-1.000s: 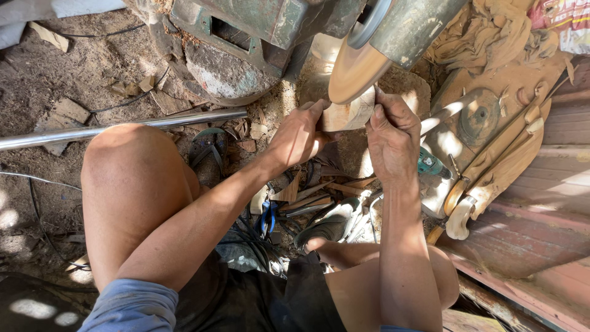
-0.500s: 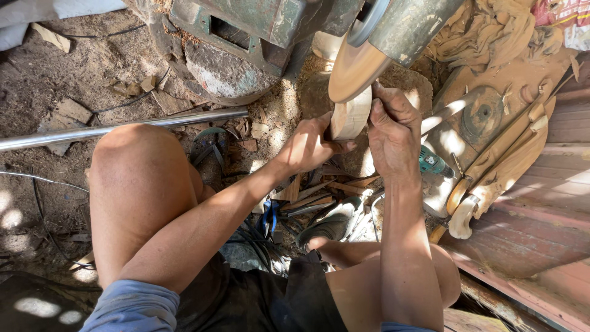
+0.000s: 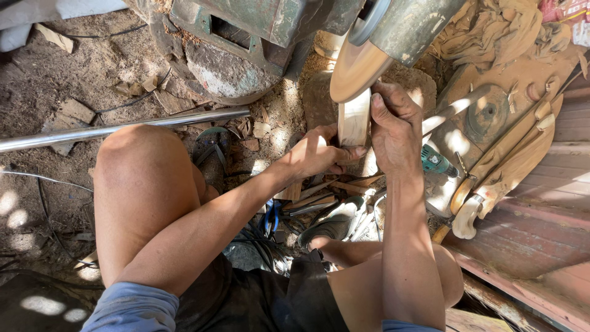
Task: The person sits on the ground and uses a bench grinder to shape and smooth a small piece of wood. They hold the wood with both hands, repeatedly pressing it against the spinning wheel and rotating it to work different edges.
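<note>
Both hands, left hand [image 3: 319, 157] and right hand [image 3: 396, 126], clamp fingers shut around the stiff, light wood block [image 3: 354, 120], low down, away from the sanding disc [image 3: 356, 67].

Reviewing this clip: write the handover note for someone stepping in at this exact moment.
Left hand: grips the lower end of the wooden piece from the left side.
Right hand: clamps the same piece from the right, fingers wrapped over its upper part.
The piece stands upright, its top end against the rim of the sanding disc on the green machine.
Done: the piece is at the disc; how much is shaped cannot be told.
Left: unclear from this view. Shaped wooden parts lie to the right, a metal pipe on the ground to the left.
</note>
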